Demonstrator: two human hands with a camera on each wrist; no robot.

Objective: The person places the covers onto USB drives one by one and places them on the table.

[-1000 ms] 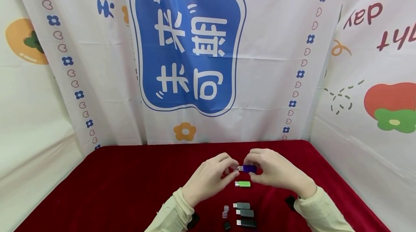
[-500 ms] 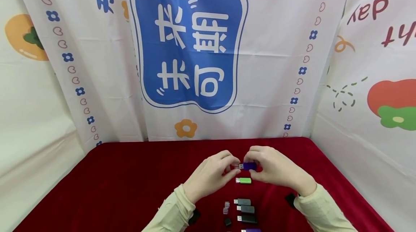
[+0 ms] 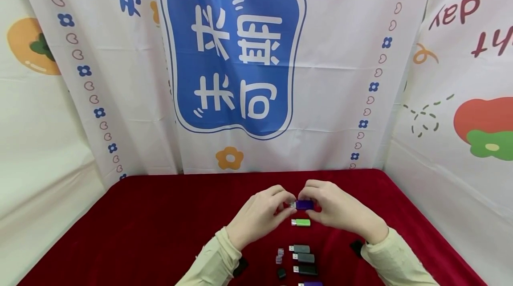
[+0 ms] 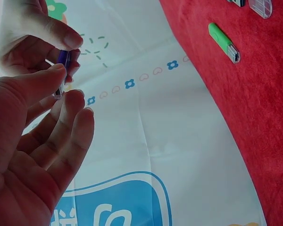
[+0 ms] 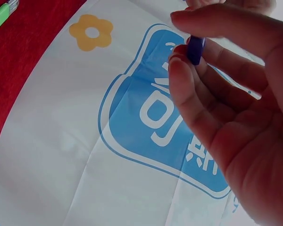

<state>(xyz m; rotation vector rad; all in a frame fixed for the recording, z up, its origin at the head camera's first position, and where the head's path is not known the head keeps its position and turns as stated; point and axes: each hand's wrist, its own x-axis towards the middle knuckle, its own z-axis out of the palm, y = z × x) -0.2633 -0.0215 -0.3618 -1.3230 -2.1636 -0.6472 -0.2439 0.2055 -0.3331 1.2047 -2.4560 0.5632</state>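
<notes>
Above the far right part of the table, my right hand [image 3: 338,208] pinches a purple USB stick [image 3: 305,205] by its body between thumb and fingers. Its metal plug points left, toward my left hand [image 3: 260,214], which pinches a small clear cap [image 3: 292,205] at that end. The plug reaches into the cap, and in the left wrist view the clear cap [image 4: 59,93] sits around the tip. Fingertips of both hands hide part of the stick and cap. Just below them on the cloth lies a green USB stick [image 3: 300,222] with a clear cap over its plug.
Nearer the front, two grey USB sticks [image 3: 303,258], a black USB stick [image 3: 306,270] and another purple USB stick [image 3: 310,284] lie in a column. Left of them are clear caps [image 3: 279,256] and a black cap [image 3: 281,273]. Red cloth [image 3: 160,223] covers the table; printed curtains surround it.
My right hand has brought the purple USB stick slightly left, closing the gap to the cap in my left hand. The head view has tilted a little, showing more of the near table.
</notes>
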